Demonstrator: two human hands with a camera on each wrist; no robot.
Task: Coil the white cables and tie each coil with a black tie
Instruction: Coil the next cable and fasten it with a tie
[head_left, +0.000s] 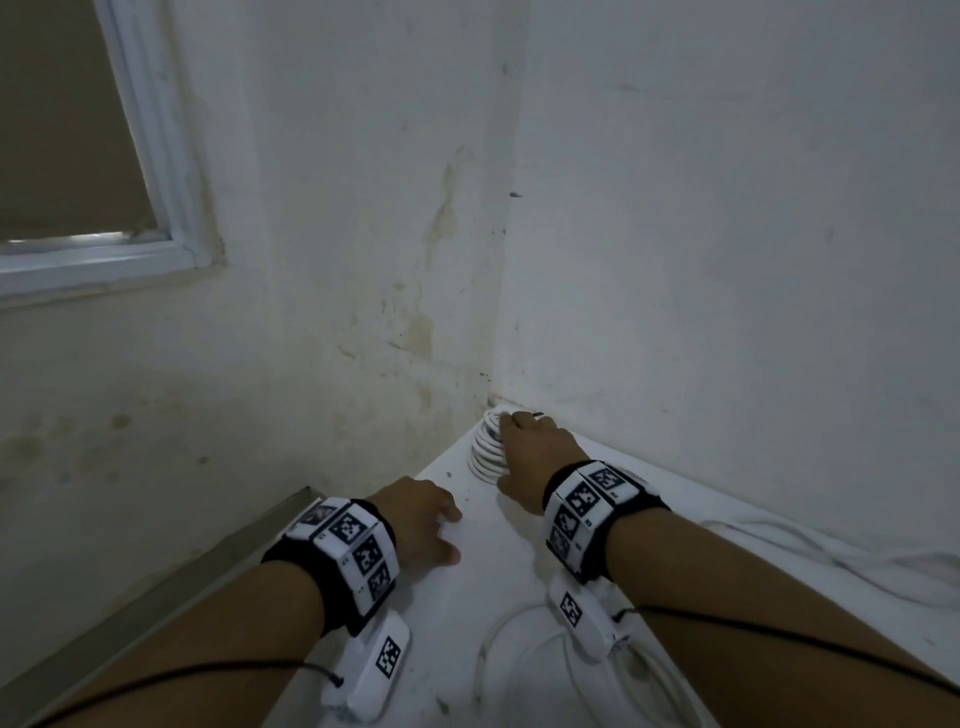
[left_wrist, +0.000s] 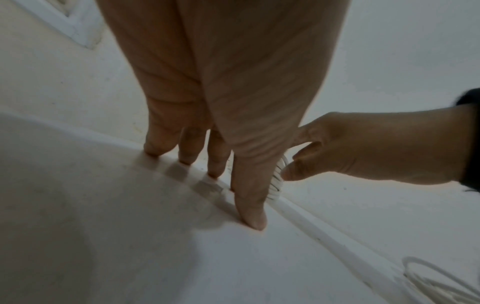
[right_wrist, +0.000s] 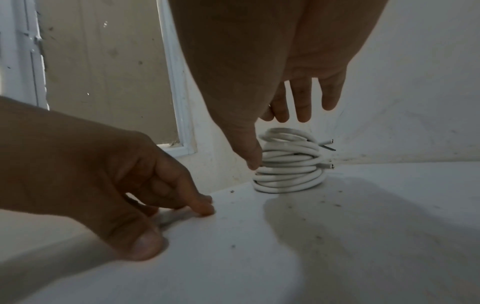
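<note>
Right hand (right_wrist: 280, 86) rests relaxed-fingered, thumb touching the stacked white coils (right_wrist: 288, 164) in the wall corner, left hand (right_wrist: 124, 181) fingertips pressing the table (right_wrist: 337, 246) near them, holding nothing; stacking step looks done, next needs fetching loose cable (head_left: 524, 654).

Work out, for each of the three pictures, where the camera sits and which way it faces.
Head: worn high, looking down into the wall corner; both forearms, left hand and right hand show.
Left wrist: looks along straight fingers touching the table.
Right wrist: looks along the right hand's fingers at the coiled cable.
Shared: all three show the coiled cable; each wrist view shows the other hand.
</note>
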